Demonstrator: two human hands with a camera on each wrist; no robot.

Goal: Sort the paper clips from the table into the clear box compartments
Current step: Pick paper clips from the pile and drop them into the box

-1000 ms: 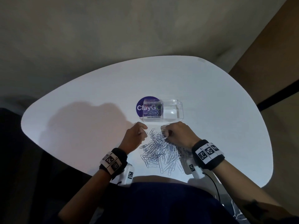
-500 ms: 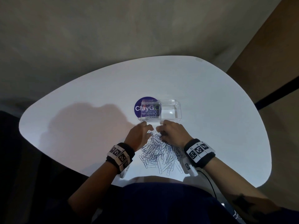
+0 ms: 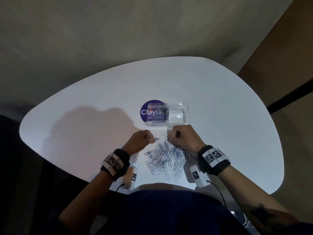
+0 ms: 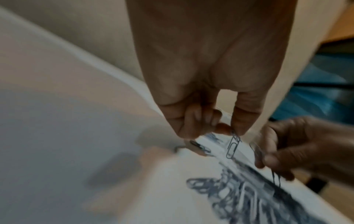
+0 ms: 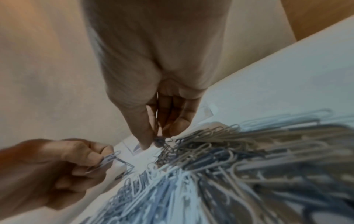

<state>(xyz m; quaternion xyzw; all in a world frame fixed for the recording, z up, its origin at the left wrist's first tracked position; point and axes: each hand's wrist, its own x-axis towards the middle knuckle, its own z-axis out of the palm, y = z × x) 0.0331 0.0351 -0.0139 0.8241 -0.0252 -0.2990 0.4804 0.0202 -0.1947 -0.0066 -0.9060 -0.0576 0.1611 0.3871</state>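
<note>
A heap of silver paper clips point(image 3: 166, 156) lies on the white table point(image 3: 228, 129) near its front edge, between my wrists. The clear two-compartment box point(image 3: 168, 114) stands just beyond it; its left compartment holds several clips, the right one looks bare. My left hand point(image 3: 144, 138) pinches a small paper clip point(image 4: 232, 145) between thumb and forefinger, left of the heap's far end. My right hand point(image 3: 179, 135) pinches clips point(image 5: 160, 141) at the heap's far end, close to the box's front wall. The heap point(image 5: 229, 174) fills the right wrist view.
A round purple sticker point(image 3: 149, 111) lies partly under the box's left end. Shadows fall on the table's left half. The table's front edge point(image 3: 94, 180) runs close to my body. A brown wall with a dark strip point(image 3: 288, 92) stands at the right.
Both hands drew back from the box's front wall toward the heap's far end. The left hand moved slightly left and now holds a clip.
</note>
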